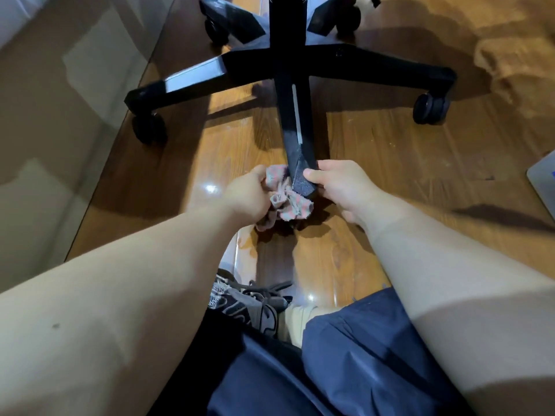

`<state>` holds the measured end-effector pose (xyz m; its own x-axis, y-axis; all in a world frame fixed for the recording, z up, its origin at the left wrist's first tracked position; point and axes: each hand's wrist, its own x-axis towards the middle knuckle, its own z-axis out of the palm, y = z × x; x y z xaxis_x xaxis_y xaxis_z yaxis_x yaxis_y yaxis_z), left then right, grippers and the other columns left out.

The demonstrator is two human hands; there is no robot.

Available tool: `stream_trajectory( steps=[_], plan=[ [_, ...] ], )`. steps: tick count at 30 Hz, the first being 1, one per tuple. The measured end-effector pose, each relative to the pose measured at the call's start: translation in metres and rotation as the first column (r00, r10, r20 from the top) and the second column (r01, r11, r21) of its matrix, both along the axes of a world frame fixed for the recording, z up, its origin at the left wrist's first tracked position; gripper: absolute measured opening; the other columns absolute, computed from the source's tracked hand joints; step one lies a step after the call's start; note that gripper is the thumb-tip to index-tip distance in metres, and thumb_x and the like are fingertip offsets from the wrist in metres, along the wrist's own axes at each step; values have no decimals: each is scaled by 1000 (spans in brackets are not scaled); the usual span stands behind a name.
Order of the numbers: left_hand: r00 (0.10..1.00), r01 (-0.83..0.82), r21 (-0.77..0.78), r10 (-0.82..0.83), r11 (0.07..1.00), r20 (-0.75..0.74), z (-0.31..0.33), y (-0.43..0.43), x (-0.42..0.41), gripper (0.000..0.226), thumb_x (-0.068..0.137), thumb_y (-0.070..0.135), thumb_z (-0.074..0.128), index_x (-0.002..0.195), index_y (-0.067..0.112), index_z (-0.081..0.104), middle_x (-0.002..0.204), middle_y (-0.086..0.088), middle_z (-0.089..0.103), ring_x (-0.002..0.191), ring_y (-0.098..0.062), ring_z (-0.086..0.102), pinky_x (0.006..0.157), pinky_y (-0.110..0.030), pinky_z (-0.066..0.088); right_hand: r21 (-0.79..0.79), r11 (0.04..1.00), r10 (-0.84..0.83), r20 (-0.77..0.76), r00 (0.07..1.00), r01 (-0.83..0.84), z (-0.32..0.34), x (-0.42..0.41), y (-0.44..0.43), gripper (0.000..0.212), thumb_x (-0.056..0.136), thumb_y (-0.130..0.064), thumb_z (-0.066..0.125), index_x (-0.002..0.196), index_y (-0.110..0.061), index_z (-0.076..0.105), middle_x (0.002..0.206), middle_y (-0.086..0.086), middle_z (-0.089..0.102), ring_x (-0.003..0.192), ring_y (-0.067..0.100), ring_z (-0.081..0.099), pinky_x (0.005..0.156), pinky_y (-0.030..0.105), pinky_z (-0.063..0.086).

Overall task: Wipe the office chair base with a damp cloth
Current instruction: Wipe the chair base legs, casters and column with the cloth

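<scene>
A black five-legged office chair base [300, 64] stands on the wooden floor, its nearest leg [295, 121] pointing toward me. My left hand [249, 195] grips a crumpled pink and grey cloth [285, 202] pressed against the left side of that leg's tip. My right hand [339, 183] holds the tip from the right, thumb on top and fingers curled round it. The caster under this leg is hidden by the cloth and hands.
Black casters sit at the left [149, 127] and right [431, 108] legs. A beige wall [45, 115] runs along the left. A grey object's corner [543, 181] lies at the right edge. My shoe [249, 304] and dark blue shorts [345, 355] are below.
</scene>
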<state>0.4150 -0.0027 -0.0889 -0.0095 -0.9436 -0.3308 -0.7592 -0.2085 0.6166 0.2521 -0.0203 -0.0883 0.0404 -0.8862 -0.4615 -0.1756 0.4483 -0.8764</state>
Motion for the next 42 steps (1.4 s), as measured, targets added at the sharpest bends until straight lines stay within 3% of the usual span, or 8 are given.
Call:
stream_trajectory(
  steps=[3, 7, 17, 20, 25, 29, 36, 42],
  plan=[
    [997, 65, 45, -64, 997, -34, -3, 8, -25, 17, 83, 18, 60, 97, 21, 51, 87, -3, 61, 85, -25, 63, 63, -14, 50, 3, 1000, 3, 3, 1000, -3, -1, -3, -5, 20, 91, -15, 62, 108, -10, 71, 108, 4, 72, 107, 20, 64, 104, 42, 45],
    [994, 101, 127, -104, 987, 16, -19, 20, -38, 95, 78, 41, 73, 149, 16, 15, 137, -12, 38, 127, -32, 41, 107, -43, 36, 30, 999, 18, 7, 1000, -18, -2, -4, -5, 24, 92, -19, 61, 113, -12, 68, 116, 4, 69, 116, 22, 58, 108, 45, 39],
    [875, 340, 51, -336, 939, 347, -34, -7, -16, 87, 71, 83, 47, 131, 19, 47, 107, 1, 65, 95, -21, 62, 72, -32, 48, 52, 997, 44, 71, 996, -48, -8, -10, -8, 33, 92, -20, 61, 124, -12, 63, 125, 6, 65, 122, 22, 55, 110, 45, 37],
    [896, 368, -39, -342, 929, 284, -32, -12, -7, 50, 83, 72, 45, 89, 26, 62, 90, 8, 66, 79, -15, 60, 53, -19, 32, 58, 997, 45, 117, 992, -52, -7, -11, -10, 33, 94, -17, 59, 126, -10, 61, 122, 7, 66, 117, 20, 58, 108, 41, 41],
    [957, 286, 40, -287, 957, 39, -21, -7, 4, 15, 94, 48, 53, 93, 35, 60, 70, 27, 62, 66, 6, 55, 55, -5, 35, 112, 994, -30, 192, 981, 9, -4, -13, -3, 45, 92, -18, 64, 134, -11, 52, 126, 4, 63, 111, 14, 59, 98, 29, 46],
    [943, 132, 360, -5, 923, -334, -6, 6, 4, 13, 93, 4, 49, 83, 13, 48, 60, -4, 48, 47, -15, 45, 43, -21, 35, 327, 938, -133, 44, 990, 111, -5, -19, 14, 44, 94, -38, 56, 126, -9, 57, 112, 6, 65, 99, 20, 62, 81, 30, 53],
    [844, 205, 589, 164, 782, -511, 20, 40, -29, 21, 80, -10, 62, 96, 3, 60, 94, -19, 61, 91, -28, 60, 102, -43, 45, 624, 754, 74, 229, 971, -205, 1, -11, 37, 39, 88, -33, 67, 114, -4, 61, 101, 20, 69, 73, 28, 72, 55, 38, 60],
    [865, -211, 526, 408, 824, -292, 17, 30, -3, 16, 88, 14, 69, 77, 11, 58, 74, -3, 65, 54, -8, 55, 40, -16, 36, 432, 901, -81, 111, 991, 25, -5, -14, 30, 19, 91, 7, 54, 106, -2, 61, 82, 13, 70, 62, 17, 69, 53, 31, 59]
  ],
)
